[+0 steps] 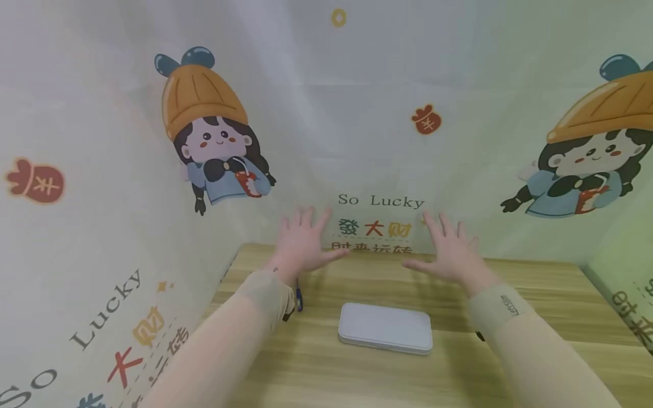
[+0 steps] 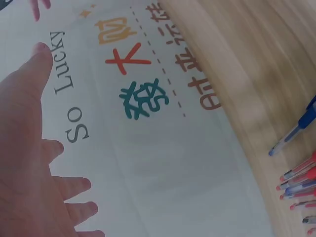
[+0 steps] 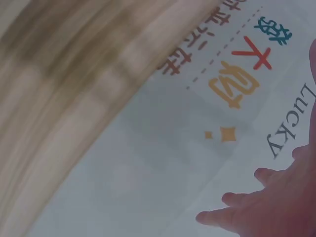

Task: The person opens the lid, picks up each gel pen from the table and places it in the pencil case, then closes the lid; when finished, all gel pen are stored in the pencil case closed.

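Note:
Both hands are raised over the far part of the wooden table with fingers spread, holding nothing. My left hand (image 1: 301, 243) is on the left, thumb pointing inward; in the left wrist view its fingers (image 2: 74, 187) stand apart in front of the printed curtain. My right hand (image 1: 454, 252) mirrors it on the right. Between the forearms, nearer to me, a white rounded rectangular case (image 1: 385, 327) lies flat on the table. A blue pen (image 1: 299, 297) shows beside the left wrist, partly covered by the sleeve.
Several pens with red, blue and dark parts (image 2: 301, 185) lie on the table (image 1: 388, 283) by the blue pen, hidden from the head view by the left arm. A pale curtain (image 1: 316, 130) with cartoon prints hangs behind the table and along its sides.

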### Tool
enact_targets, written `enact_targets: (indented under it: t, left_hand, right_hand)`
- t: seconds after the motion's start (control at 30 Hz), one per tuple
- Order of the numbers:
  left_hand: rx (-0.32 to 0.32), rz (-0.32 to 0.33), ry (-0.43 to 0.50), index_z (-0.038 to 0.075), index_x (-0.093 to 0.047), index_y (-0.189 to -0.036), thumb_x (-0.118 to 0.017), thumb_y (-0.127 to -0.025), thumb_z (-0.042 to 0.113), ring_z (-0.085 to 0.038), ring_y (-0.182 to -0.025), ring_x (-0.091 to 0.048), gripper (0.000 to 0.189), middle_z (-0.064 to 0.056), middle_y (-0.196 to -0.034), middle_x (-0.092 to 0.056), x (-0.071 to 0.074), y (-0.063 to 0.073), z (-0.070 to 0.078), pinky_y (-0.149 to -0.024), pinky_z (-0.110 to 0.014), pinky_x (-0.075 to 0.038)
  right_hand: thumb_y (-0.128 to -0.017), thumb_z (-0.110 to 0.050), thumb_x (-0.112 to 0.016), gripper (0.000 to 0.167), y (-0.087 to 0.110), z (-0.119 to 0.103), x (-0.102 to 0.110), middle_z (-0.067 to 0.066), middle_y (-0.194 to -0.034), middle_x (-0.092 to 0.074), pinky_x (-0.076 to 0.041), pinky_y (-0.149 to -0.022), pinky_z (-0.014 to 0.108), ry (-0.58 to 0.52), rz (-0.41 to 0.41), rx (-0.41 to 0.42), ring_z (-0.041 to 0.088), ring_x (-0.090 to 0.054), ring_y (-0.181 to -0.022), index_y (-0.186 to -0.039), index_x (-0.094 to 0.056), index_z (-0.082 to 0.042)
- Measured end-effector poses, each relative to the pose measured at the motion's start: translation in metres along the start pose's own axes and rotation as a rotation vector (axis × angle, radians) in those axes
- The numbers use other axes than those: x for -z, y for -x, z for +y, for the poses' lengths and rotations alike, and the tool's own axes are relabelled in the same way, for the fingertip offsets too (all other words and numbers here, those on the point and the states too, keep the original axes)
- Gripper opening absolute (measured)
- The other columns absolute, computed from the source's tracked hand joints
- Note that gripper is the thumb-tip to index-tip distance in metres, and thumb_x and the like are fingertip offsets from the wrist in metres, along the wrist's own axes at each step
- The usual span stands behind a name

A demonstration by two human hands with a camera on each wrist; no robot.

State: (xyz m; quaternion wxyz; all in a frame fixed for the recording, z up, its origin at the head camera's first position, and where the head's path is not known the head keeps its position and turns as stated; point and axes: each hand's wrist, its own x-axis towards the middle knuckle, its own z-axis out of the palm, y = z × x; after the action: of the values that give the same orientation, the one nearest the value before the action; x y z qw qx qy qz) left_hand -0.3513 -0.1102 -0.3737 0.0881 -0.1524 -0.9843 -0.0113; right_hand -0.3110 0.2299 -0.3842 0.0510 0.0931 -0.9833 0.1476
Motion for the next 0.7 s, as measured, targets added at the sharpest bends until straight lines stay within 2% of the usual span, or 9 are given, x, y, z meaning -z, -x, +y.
enact_targets:
  t: [0.13,0.27,0.4,0.53,0.6,0.7]
  left_hand:
    - [-0.047,-0.005,0.002,0.024,-0.016,-0.178,-0.055,-0.092,0.091,-0.049,-0.168,-0.025,0.116,-0.022,-0.182,-0.025,-0.008,0.010,0.005,-0.136,-0.069,-0.022]
    - [-0.087,-0.019,0.029,0.021,-0.020,-0.178,-0.056,-0.094,0.089,-0.047,-0.167,-0.030,0.114,-0.021,-0.181,-0.029,-0.020,0.024,0.011,-0.136,-0.066,-0.028]
    - [-0.115,-0.035,0.110,0.019,-0.028,-0.176,-0.061,-0.094,0.085,-0.048,-0.164,-0.036,0.110,-0.022,-0.180,-0.031,-0.037,0.036,0.019,-0.133,-0.064,-0.034]
    - [-0.166,-0.039,0.183,0.018,-0.033,-0.174,-0.067,-0.093,0.080,-0.046,-0.160,-0.043,0.107,-0.021,-0.177,-0.038,-0.057,0.044,0.027,-0.131,-0.063,-0.038]
    - [-0.193,-0.052,0.209,0.019,-0.033,-0.174,-0.067,-0.093,0.080,-0.043,-0.161,-0.044,0.107,-0.020,-0.176,-0.040,-0.066,0.050,0.031,-0.132,-0.061,-0.038]
    - [-0.241,-0.077,0.245,0.021,-0.035,-0.173,-0.067,-0.092,0.082,-0.040,-0.160,-0.046,0.107,-0.018,-0.175,-0.044,-0.078,0.060,0.037,-0.132,-0.058,-0.039]
  right_hand:
    - [-0.092,-0.073,-0.074,0.124,0.011,0.007,-0.012,0.032,-0.182,-0.007,-0.011,-0.119,0.094,-0.048,0.009,0.034,0.076,-0.010,-0.157,-0.178,-0.003,-0.019]
    - [-0.094,-0.070,-0.075,0.121,0.025,0.010,-0.027,0.034,-0.179,-0.019,-0.025,-0.122,0.087,-0.115,0.015,0.080,0.070,-0.023,-0.158,-0.178,-0.010,-0.012]
    - [-0.094,-0.071,-0.075,0.117,0.037,0.018,-0.052,0.032,-0.178,-0.026,-0.032,-0.122,0.082,-0.221,0.019,0.124,0.063,-0.033,-0.158,-0.178,-0.016,-0.015]
    - [-0.093,-0.069,-0.077,0.107,0.050,0.029,-0.080,0.029,-0.174,-0.037,-0.036,-0.120,0.082,-0.301,0.047,0.201,0.060,-0.041,-0.155,-0.175,-0.029,-0.020]
    - [-0.092,-0.067,-0.079,0.101,0.058,0.030,-0.088,0.030,-0.171,-0.042,-0.039,-0.117,0.083,-0.331,0.032,0.228,0.061,-0.044,-0.152,-0.171,-0.039,-0.020]
    - [-0.087,-0.064,-0.086,0.097,0.074,0.026,-0.093,0.033,-0.168,-0.044,-0.042,-0.114,0.083,-0.364,-0.049,0.224,0.064,-0.046,-0.149,-0.165,-0.049,-0.018]
